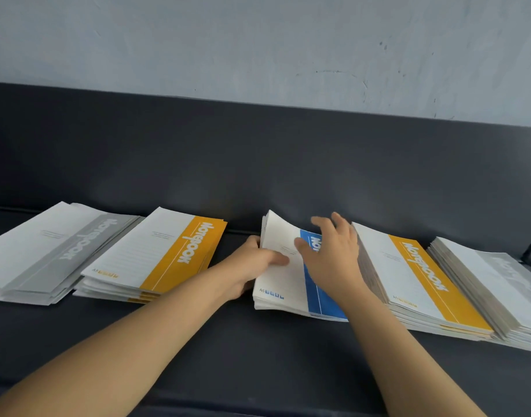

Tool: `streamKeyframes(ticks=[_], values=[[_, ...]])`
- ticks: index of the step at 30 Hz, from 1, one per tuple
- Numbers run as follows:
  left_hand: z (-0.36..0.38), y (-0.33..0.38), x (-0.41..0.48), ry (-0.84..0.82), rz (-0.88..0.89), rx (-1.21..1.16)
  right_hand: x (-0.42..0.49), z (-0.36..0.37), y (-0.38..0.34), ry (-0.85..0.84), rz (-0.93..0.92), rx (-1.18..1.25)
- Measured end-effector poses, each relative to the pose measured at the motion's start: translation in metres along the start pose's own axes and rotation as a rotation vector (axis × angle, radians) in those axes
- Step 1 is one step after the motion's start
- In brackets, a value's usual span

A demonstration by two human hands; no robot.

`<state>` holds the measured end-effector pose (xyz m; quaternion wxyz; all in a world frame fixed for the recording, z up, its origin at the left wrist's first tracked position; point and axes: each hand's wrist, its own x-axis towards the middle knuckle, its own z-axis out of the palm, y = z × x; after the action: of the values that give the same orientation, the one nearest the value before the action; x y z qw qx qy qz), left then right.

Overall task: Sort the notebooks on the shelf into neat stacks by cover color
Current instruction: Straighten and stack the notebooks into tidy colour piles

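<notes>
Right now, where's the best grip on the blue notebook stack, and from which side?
Blue stack: take its left long edge, coming from the left. That edge faces bare shelf, while the right side is crowded by the right orange stack. The left hand grips there, thumb on top. The top cover's far end curls up, so probably clamp the full thickness.

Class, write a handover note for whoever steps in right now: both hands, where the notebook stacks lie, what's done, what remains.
Left hand grips the blue stack at its left edge, thumb on top.
Right hand open, fingers spread above the same stack; contact unclear.
On the shelf, left to right: left grey stack, left orange stack, blue stack, right orange stack, right grey stack.
Done: each stack shows one colour on top.
To do: square the blue stack; probably merge the orange and grey pairs.
</notes>
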<state>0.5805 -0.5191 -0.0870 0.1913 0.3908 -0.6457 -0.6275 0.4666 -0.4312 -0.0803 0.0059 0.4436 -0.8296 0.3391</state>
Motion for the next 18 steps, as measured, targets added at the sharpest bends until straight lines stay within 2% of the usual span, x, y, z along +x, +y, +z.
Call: streamKeyframes(ticks=[5, 10, 14, 18], values=[[0.007, 0.003, 0.0, -0.011, -0.026, 0.051, 0.002, 0.006, 0.001, -0.107, 0.026, 0.016], [-0.012, 0.013, -0.011, 0.155, 0.158, 0.63, 0.0, 0.008, 0.001, -0.124, -0.013, 0.061], [-0.054, 0.023, -0.033, 0.318, 0.319, 0.811, -0.01, 0.012, -0.014, -0.182, -0.033, 0.122], [-0.122, 0.027, -0.047, 0.527, 0.302, 1.069, -0.017, 0.031, -0.055, -0.248, -0.06, 0.281]])
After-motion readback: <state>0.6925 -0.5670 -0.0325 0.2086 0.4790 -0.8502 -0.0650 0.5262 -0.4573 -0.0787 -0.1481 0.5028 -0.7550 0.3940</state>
